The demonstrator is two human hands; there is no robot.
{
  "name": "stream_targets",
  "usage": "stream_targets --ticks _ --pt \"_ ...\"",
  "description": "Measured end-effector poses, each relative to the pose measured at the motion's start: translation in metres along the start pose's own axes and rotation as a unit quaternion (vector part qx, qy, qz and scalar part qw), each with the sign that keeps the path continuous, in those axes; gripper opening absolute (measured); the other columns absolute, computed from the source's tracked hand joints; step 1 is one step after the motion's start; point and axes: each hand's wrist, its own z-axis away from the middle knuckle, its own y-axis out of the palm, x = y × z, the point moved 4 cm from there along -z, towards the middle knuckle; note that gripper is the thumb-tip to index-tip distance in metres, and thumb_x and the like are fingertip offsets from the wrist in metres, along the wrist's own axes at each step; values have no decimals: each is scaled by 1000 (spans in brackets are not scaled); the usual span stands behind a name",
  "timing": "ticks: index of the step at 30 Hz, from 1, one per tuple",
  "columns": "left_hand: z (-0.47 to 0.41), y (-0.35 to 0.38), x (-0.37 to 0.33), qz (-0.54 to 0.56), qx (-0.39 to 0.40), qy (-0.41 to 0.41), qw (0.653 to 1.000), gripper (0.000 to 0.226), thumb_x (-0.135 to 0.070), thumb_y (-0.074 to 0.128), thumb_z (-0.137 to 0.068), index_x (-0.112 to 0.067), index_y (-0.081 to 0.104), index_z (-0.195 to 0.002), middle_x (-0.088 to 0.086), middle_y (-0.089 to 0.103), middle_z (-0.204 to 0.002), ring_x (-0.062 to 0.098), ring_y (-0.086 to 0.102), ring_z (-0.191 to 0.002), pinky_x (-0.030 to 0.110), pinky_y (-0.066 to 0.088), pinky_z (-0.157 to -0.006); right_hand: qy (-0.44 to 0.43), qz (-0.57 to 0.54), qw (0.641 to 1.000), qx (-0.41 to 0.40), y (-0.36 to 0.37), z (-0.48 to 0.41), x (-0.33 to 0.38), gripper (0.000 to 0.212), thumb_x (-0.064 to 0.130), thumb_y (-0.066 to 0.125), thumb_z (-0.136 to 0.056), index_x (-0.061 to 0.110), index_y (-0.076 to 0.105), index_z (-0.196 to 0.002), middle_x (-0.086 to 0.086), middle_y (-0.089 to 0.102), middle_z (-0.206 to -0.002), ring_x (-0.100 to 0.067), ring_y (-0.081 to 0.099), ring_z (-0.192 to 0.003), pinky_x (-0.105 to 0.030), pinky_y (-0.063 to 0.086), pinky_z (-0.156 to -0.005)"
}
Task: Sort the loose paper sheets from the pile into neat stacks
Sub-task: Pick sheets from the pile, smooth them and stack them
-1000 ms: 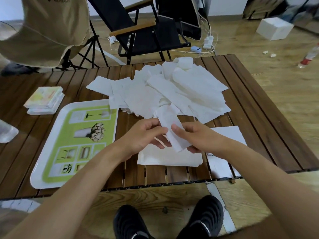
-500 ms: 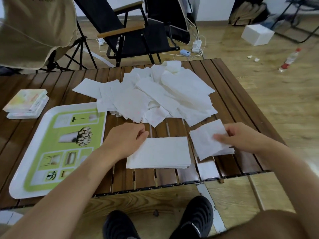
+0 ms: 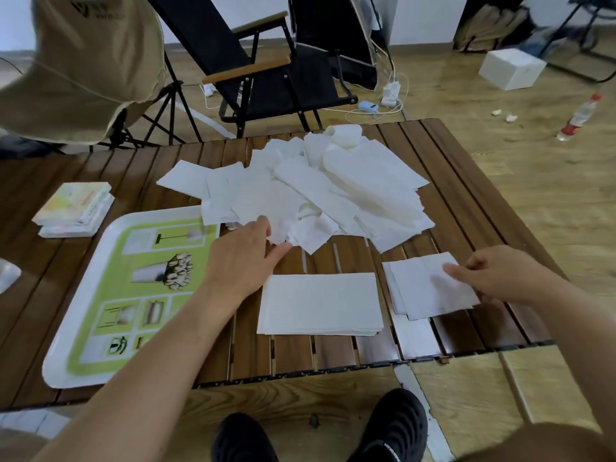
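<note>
1. Whereas half a second earlier the right hand [image 3: 496, 275] had been carrying a sheet [image 3: 426, 278] in the air toward the table's [image 3: 293, 351] right side, that sheet now lay on the right stack [image 3: 398, 300], slightly askew on the layers under it.
2. Meanwhile, the left hand [image 3: 246, 258] had left the near-left edge of the centre stack [image 3: 320, 303] and gone forward to the loose pile [image 3: 316, 188].
3. By my reading, one sheet was as good as sorted and the next pick was beginning. The pile was large, so much of the task remained.
4. The left hand was open, fingers fairly straight, with its fingertips [image 3: 266, 226] touching the pile's nearest sheets. Nothing was gripped yet.
5. The right hand's fingers were loosely curled over the sheet's right edge. Whether they pinched it or only pressed it flat could not be told.
6. The pile lay spread over the table's far middle. The two stacks sat side by side near the front edge, the centre one squared. A green tray [image 3: 53, 361] lay to their left.
</note>
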Motion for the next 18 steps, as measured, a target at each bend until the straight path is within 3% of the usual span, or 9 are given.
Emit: stream_targets --ticks 3,6,9,11,13,16,18 --pt "-6 12 -7 -65 -13 0 998 55 -69 49 -94 -17 50 -113 -2 64 -90 21 66 -71 35 53 -57 43 -21 993 -104 -19 1 -7 48 57 56 -95 11 69 -86 -9 70 -80 -23 63 -73 -31 46 -61" --pt "-12 22 -8 -101 -26 13 994 46 -55 53 -98 -14 51 -119 2 62 -93 21 64 -67 31 44 -48 19 -66 990 -124 -18 7 4 40 50 58 -96 13 66 -86 -8 68 -81 -20 58 -69 -29 40 -56" --pt "-11 23 -4 -132 -53 43 989 17 -33 70 -95 -18 62 -96 -2 56 -83 15 56 -55 29 46 -40 -30 -91 992 -86 -8 19 28 38 47 56 -99 13 67 -87 -6 72 -83 -17 55 -57 -26 40 -51" --pt "-7 15 -1 -108 -79 75 988 17 -23 81 -88 -20 64 -84 -4 53 -81 13 53 -52 28 46 -38 -66 -84 992 -65 -4 26 45 37 48 53 -100 16 65 -85 1 72 -79 -12 51 -51 -24 38 -50" --pt "-4 0 -1 -26 -92 101 990 16 -28 78 -90 -19 67 -83 -5 57 -86 12 57 -56 25 44 -43 -105 -75 990 -60 -1 32 62 34 49 53 -100 20 64 -86 5 71 -79 -8 51 -53 -21 36 -51" --pt "1 -29 -14 137 -47 111 983 16 -37 62 -100 -24 62 -90 -15 59 -109 6 59 -73 21 47 -59 -181 -105 977 -48 7 39 88 24 52 59 -95 28 62 -100 15 68 -93 1 60 -75 -14 38 -59" --pt "10 -42 -23 309 14 81 948 14 -30 60 -101 -24 58 -88 -14 63 -110 6 60 -83 25 51 -70 -231 -138 963 -31 13 42 102 37 55 66 -89 34 56 -119 20 63 -108 1 63 -84 -14 45 -67"
